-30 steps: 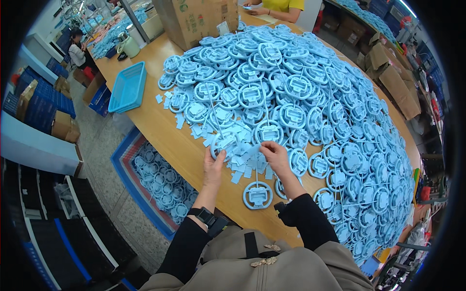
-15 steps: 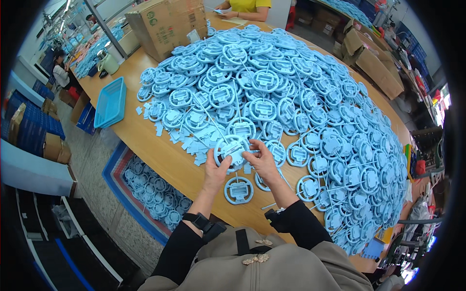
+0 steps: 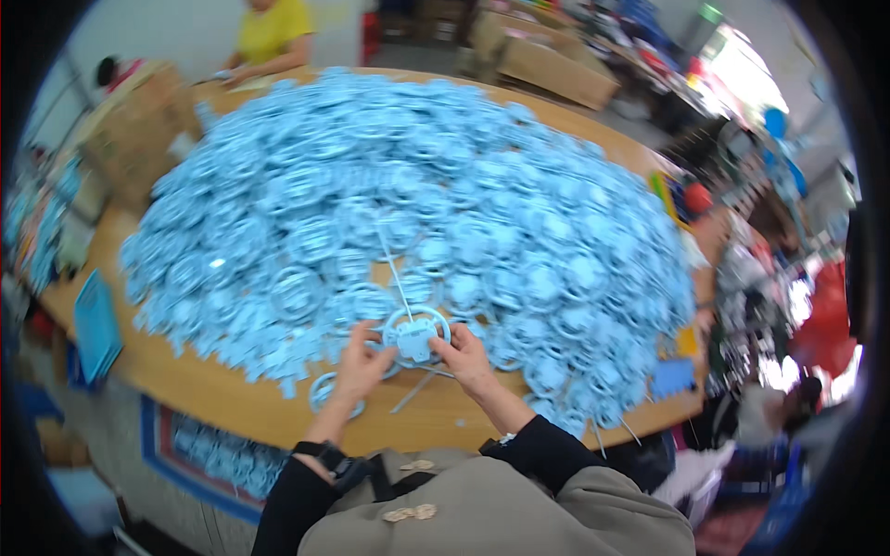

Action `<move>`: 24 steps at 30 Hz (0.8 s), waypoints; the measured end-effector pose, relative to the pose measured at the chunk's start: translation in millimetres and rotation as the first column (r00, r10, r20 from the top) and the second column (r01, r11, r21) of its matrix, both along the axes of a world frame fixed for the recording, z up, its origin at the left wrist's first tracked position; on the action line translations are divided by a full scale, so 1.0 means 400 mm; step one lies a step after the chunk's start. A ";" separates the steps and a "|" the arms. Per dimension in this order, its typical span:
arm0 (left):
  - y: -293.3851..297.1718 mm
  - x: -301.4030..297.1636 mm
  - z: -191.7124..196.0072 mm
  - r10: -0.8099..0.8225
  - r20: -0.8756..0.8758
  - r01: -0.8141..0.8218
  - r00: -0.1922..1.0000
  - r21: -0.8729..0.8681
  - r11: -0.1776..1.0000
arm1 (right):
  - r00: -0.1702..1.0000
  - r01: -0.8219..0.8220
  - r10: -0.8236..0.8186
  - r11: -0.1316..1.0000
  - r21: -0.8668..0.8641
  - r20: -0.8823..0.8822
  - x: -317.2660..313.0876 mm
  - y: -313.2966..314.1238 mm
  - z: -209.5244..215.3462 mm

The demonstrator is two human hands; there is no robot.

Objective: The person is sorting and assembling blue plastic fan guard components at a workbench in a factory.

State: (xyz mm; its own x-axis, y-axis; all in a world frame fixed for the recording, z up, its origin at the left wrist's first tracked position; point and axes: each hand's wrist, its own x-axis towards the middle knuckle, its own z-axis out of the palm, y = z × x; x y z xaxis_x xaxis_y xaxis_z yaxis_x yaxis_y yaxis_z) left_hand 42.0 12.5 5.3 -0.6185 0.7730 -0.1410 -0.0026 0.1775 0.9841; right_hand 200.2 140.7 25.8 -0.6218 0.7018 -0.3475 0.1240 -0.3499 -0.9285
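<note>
A light-blue plastic ring (image 3: 416, 338) with a flat shaped centre piece is held over the near part of the table. My left hand (image 3: 360, 366) pinches its left rim with thumb and fingertips. On the opposite side, my right hand (image 3: 466, 360) has its thumb and fingers closed on the right edge. A thin pale rod (image 3: 394, 269) runs up from the ring's top; blur hides whether it is joined. Close to my left hand, another blue ring (image 3: 336, 395) lies on the wood. Just beyond my hands rises a large pile of similar blue rings (image 3: 306, 241).
Small flat blue pieces (image 3: 269, 357) are scattered at the pile's left front. A blue basket (image 3: 96, 326) stands at the table's left edge, with a cardboard box (image 3: 139, 130) farther back. Across the table is a person in yellow (image 3: 273, 37). More rings fill a container (image 3: 222, 454) below.
The view has swung right and blurred. Both hands still hold a ring; a flat centre piece now faces up where a dark gap showed earlier.
</note>
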 end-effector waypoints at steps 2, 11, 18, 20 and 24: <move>-0.026 -0.078 -0.048 0.156 -0.186 -0.173 0.970 -0.079 0.982 | 0.977 0.197 -0.203 0.975 0.099 0.062 0.090 0.100 0.033; 0.008 -0.460 -0.162 0.352 -0.646 -0.639 0.677 -0.280 0.716 | 0.583 0.681 -0.690 0.703 -0.205 -0.429 0.300 0.474 0.129; 0.047 -0.413 0.019 0.072 -0.514 -0.467 0.855 -0.701 0.539 | 0.974 0.220 -0.206 0.957 0.190 -0.091 0.096 0.226 0.021; 0.018 -0.417 0.008 0.070 -0.535 -0.469 0.842 -0.660 0.587 | 0.999 -0.042 0.035 0.953 0.300 0.030 0.031 0.148 -0.026; -0.079 -0.444 -0.063 0.271 -0.502 -0.480 0.822 -0.354 0.802 | 0.908 -0.411 0.275 0.737 0.537 0.317 -0.132 0.058 -0.057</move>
State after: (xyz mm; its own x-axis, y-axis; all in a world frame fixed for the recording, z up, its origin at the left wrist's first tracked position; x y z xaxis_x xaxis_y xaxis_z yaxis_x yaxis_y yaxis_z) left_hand -135.4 -19.1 -19.8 -0.9228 0.3780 -0.0747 0.2145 0.6651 0.7152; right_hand 147.5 163.8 3.0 -0.8231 0.5604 -0.0919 0.3359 0.3499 -0.8745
